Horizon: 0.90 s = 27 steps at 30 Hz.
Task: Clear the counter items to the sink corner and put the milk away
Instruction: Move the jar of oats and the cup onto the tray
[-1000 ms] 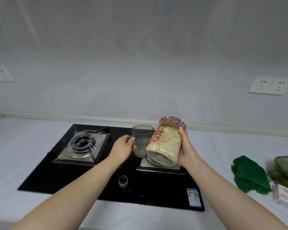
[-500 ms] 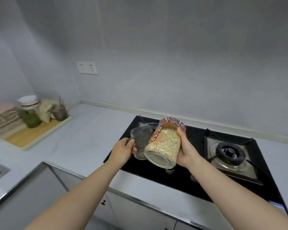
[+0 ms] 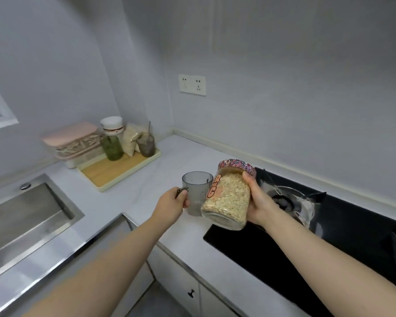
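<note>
My left hand (image 3: 172, 205) grips the handle of a grey ribbed glass mug (image 3: 196, 191), held upright in the air over the white counter. My right hand (image 3: 258, 203) holds a glass jar of oats (image 3: 228, 197) with a flowery pink lid, tilted with the lid leaning away from me. Mug and jar hang side by side, almost touching, above the counter's left end beside the hob. In the corner by the sink (image 3: 25, 216) lies a wooden tray (image 3: 114, 171). No milk is in view.
On the tray stand a green jar (image 3: 112, 147), a bag of grain (image 3: 130, 143) and a dark glass with a spoon (image 3: 146, 145); a pink-lidded box (image 3: 76, 140) sits beside them. The black gas hob (image 3: 318, 243) lies at the right. Bare counter (image 3: 169, 161) runs between tray and hob.
My view has swung left from the hob toward the sink corner. Both hands have carried the mug and the oat jar leftward, off the hob and over the counter.
</note>
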Each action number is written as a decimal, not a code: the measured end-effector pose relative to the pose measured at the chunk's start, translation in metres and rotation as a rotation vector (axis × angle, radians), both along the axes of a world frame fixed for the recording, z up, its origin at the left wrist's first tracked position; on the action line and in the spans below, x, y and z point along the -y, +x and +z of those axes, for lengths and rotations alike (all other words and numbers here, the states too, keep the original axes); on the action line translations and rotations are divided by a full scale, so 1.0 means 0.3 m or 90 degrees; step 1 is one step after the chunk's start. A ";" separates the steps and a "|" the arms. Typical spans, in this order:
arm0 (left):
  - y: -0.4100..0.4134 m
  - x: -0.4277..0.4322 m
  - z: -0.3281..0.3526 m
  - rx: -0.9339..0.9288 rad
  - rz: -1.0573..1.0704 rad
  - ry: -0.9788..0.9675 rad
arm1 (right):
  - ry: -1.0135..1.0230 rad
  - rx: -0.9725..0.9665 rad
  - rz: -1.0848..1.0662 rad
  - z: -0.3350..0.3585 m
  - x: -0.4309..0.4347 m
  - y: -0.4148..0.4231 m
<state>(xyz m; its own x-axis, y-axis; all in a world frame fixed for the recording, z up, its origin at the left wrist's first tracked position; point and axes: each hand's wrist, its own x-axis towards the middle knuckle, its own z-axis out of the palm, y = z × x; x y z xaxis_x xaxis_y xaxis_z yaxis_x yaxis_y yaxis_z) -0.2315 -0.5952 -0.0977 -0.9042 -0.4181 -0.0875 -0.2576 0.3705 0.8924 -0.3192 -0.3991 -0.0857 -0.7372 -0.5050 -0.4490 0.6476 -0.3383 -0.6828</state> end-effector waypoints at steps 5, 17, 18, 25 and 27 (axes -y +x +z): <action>-0.083 0.231 0.012 0.043 0.030 -0.051 | -0.018 0.041 0.044 -0.018 0.240 -0.154; -0.165 0.840 -0.017 0.091 0.150 -0.041 | 0.044 0.026 0.152 0.002 0.875 -0.351; -0.169 0.889 -0.020 0.098 0.154 -0.045 | 0.060 0.024 0.148 -0.001 0.925 -0.359; -0.163 1.323 -0.073 0.118 0.155 -0.048 | 0.075 0.040 0.149 -0.051 1.306 -0.375; -0.165 1.428 -0.087 0.122 0.160 -0.047 | 0.078 0.038 0.139 -0.057 1.390 -0.384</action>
<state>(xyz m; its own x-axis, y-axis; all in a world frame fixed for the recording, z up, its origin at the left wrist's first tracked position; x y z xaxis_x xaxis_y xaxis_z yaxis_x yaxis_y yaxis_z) -0.2809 -1.0237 -0.1239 -0.7415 -0.6382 -0.2074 -0.5107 0.3362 0.7913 -0.4343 -0.8162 -0.1029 -0.5876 -0.5881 -0.5558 0.7363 -0.1037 -0.6686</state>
